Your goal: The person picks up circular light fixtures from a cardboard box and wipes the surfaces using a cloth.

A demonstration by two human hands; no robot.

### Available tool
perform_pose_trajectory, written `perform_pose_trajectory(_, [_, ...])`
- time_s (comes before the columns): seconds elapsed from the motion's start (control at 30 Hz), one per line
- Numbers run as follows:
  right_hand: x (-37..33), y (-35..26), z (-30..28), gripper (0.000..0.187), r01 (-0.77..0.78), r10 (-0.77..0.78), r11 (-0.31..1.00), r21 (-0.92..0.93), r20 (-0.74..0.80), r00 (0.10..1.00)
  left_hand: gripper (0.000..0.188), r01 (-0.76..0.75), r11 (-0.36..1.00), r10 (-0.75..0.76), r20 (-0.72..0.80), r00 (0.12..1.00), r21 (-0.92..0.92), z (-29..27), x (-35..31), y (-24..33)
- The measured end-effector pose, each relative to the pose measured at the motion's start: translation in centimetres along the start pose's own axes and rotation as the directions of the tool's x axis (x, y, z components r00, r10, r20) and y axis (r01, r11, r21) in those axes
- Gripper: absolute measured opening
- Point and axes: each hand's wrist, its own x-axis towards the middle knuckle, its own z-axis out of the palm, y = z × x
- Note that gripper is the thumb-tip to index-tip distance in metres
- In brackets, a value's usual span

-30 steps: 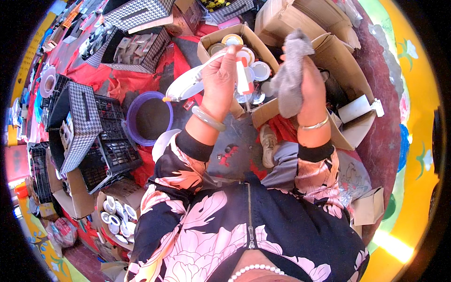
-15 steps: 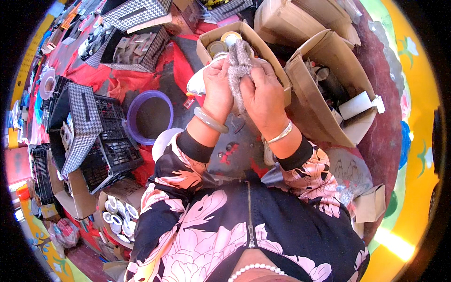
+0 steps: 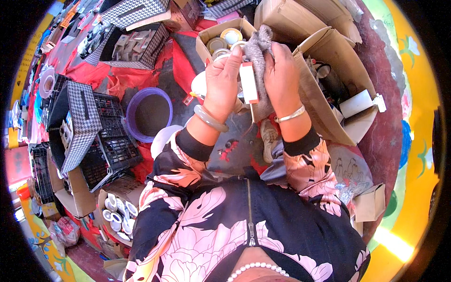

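Note:
My left hand (image 3: 222, 81) is closed, thumb up, on a small white box (image 3: 249, 83) with orange-red edges. A grey fuzzy cloth (image 3: 259, 58) hangs from my right hand (image 3: 283, 77), whose fingers are bent round it, and it lies against the side of the box. Behind my left wrist a rounded white object (image 3: 199, 84) shows in part; whether that hand touches it I cannot tell. Just beyond both hands stands an open cardboard box (image 3: 205, 49) holding several round rolls or tins, one with a yellow rim (image 3: 231, 36).
On the right a larger open carton (image 3: 324, 120) contains dark items and a white cylinder (image 3: 355, 104). To the left are a purple-rimmed tub (image 3: 129, 115), black crates (image 3: 115, 122) and houndstooth bins (image 3: 84, 105). White rings (image 3: 115, 222) fill a carton at lower left.
My hands have moved apart, the right one shifting to the right with the cloth. The small white box now shows between them, and the rolls beyond are less covered.

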Motion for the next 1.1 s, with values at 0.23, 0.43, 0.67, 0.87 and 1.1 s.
perform_pose_trajectory(0.23, [0.8,1.9,-1.3,0.026,-0.542,0.458,0.813,0.213,0.343,0.820,0.035,0.047,0.990,-0.038,0.073,0.997,-0.132,-0.4,0.9,1.6])
perform_pose_trajectory(0.43, [0.4,0.9,-1.9,0.030,-0.736,0.427,0.019,0.677,0.660,0.618,0.034,0.155,0.890,-0.156,0.034,0.987,-0.430,-2.3,2.3,1.5])
perform_pose_trajectory(0.67, [-2.3,-3.7,0.7,0.034,0.101,-0.122,0.990,0.096,0.245,0.962,0.030,0.177,0.877,-0.187,0.021,0.982,-0.447,-1.6,1.7,1.7])
perform_pose_trajectory(0.87, [-2.7,-3.8,1.4,0.021,-0.063,0.052,0.996,0.065,0.153,0.987,0.026,0.135,0.942,-0.079,0.189,0.979,-0.307,-1.2,1.2,1.1])
perform_pose_trajectory(1.1, [0.3,2.6,-0.3,0.020,-0.652,0.579,0.210,0.729,0.444,0.684,0.026,0.152,0.878,-0.133,0.074,0.988,-0.454,-1.8,1.9,0.8])
